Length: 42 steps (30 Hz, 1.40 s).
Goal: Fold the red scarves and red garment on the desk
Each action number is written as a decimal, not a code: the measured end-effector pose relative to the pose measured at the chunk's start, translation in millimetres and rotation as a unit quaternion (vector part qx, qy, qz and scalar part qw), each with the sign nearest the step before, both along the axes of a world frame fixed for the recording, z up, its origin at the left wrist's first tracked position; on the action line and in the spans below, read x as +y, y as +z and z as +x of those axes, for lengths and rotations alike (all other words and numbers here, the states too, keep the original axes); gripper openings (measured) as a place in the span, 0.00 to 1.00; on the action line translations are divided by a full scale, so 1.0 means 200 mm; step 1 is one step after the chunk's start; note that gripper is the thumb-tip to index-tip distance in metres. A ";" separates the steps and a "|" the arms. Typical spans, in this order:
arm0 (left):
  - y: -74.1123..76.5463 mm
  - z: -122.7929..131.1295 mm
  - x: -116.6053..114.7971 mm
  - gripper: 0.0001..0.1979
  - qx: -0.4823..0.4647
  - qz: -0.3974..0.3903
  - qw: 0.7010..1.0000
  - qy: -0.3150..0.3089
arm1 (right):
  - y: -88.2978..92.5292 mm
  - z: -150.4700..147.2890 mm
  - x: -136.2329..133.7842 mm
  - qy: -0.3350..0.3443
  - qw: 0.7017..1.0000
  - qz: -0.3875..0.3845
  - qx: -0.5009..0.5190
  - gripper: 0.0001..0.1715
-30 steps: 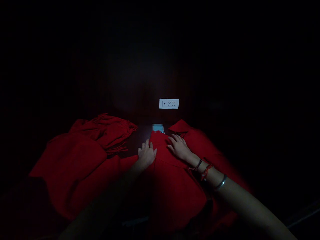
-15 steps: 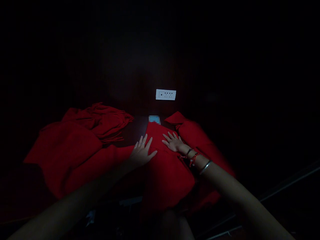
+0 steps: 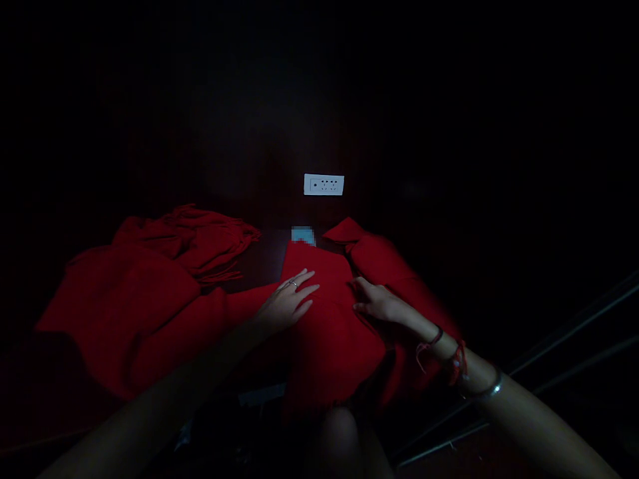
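A red cloth (image 3: 324, 332) lies spread in the middle and hangs down over the front edge. My left hand (image 3: 287, 303) rests on its left part, palm down, with the fingers apart. At the cloth's right edge is my right hand (image 3: 377, 299), its fingers bent and a gap showing between thumb and forefinger; no held cloth can be made out. Beside it on the right lies more bunched red cloth (image 3: 394, 263). Another red cloth (image 3: 130, 286) spreads over the left side, with a fringed red piece (image 3: 200, 236) behind it.
A white socket panel (image 3: 324, 185) is on the dark wall ahead. Just beyond the middle cloth is a blurred light-blue item (image 3: 302, 235). A knee (image 3: 340, 432) shows at the bottom. The surroundings are very dark.
My right hand has moved right, off the flat top of the cloth to its edge, and its fingers have bent. My left hand has turned slightly rightward. The view has shifted a little.
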State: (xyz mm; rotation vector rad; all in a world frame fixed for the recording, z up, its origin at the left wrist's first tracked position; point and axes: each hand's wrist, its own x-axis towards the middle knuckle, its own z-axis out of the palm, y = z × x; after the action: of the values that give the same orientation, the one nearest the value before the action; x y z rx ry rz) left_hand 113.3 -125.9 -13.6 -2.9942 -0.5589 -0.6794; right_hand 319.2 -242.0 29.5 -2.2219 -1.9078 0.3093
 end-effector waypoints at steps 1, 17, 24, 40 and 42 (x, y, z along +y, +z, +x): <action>0.01 0.00 -0.01 0.19 0.021 -0.013 0.999 -0.030 | -0.01 0.01 -0.02 0.013 1.000 0.012 0.017 0.30; -0.02 0.01 0.05 0.23 0.149 -0.047 0.987 0.043 | -0.04 -0.01 0.15 -0.026 0.997 0.075 -0.017 0.21; -0.03 0.02 0.07 0.21 0.093 0.006 0.995 0.027 | -0.03 -0.08 0.18 0.001 0.980 0.057 -0.192 0.12; -0.07 -0.04 -0.01 0.21 0.033 0.022 0.981 0.191 | 0.07 -0.11 0.37 0.176 0.961 0.099 -0.190 0.27; -0.07 -0.04 -0.01 0.21 0.026 0.032 0.979 0.200 | 0.00 -0.07 0.48 0.196 0.960 0.109 -0.166 0.30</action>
State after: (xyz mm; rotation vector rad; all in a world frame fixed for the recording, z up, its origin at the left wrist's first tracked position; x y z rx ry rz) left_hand 105.9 -127.3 -28.0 -2.7041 -1.0706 -0.5713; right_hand 304.7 -146.0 29.8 -1.8332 -2.4183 -0.2293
